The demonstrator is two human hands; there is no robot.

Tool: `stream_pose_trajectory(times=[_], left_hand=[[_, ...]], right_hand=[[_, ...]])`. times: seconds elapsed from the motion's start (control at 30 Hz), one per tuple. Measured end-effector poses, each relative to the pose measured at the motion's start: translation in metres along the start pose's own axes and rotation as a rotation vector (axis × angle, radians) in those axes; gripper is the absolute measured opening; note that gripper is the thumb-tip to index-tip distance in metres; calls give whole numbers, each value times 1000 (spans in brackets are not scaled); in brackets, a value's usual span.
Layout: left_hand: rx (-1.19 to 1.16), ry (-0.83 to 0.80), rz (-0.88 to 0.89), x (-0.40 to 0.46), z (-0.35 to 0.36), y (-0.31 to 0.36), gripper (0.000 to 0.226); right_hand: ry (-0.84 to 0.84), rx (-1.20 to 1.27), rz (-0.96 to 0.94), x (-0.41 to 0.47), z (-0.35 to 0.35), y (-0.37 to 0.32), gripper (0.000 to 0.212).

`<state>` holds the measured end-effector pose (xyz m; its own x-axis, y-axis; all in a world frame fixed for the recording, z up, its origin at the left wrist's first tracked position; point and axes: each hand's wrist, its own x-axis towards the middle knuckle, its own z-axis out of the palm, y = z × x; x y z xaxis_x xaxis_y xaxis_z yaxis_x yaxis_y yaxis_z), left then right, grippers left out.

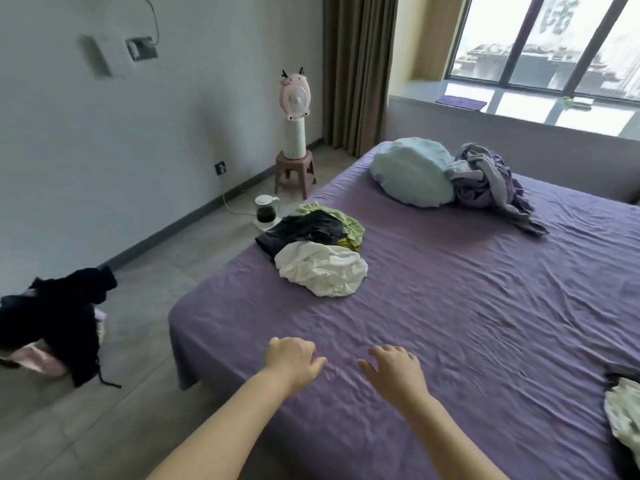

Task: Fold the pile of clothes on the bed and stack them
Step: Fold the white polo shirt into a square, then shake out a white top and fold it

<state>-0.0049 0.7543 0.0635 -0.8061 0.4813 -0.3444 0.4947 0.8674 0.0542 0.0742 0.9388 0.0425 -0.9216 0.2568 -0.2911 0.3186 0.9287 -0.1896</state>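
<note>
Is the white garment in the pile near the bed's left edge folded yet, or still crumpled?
Still crumpled. The white garment lies bunched in loose wrinkles against the black garment, with no flat folded edges. Neither hand touches it.

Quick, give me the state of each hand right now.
Left hand: open, fingers loosely curled over the purple sheet, holding nothing.
Right hand: open, fingers spread, holding nothing.

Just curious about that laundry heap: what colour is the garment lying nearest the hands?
White, or off-white: the crumpled garment fronting the pile, seen in the head view.
</note>
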Motion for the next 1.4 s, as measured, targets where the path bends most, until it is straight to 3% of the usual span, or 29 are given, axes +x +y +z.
stream_pose_trajectory(times=[0.23,0.5,0.77,1.13,1.4], left_hand=[[-131,14,-92,13,-8,-40,45],[-112,-54,-122,73,-30,-56,47],[-119,-85,-93,172,-45,-63,46],[-84,-143,73,378,25,-63,32],[70,-35,67,469,76,-86,33]], right_hand=[[-37,17,-54,36,1,-37,46],[-86,114,-79,120,4,-35,44],[-73,183,37,206,-14,-18,44],[-125,483,283,306,43,-23,45],[-76,543,385,354,71,-23,38]])
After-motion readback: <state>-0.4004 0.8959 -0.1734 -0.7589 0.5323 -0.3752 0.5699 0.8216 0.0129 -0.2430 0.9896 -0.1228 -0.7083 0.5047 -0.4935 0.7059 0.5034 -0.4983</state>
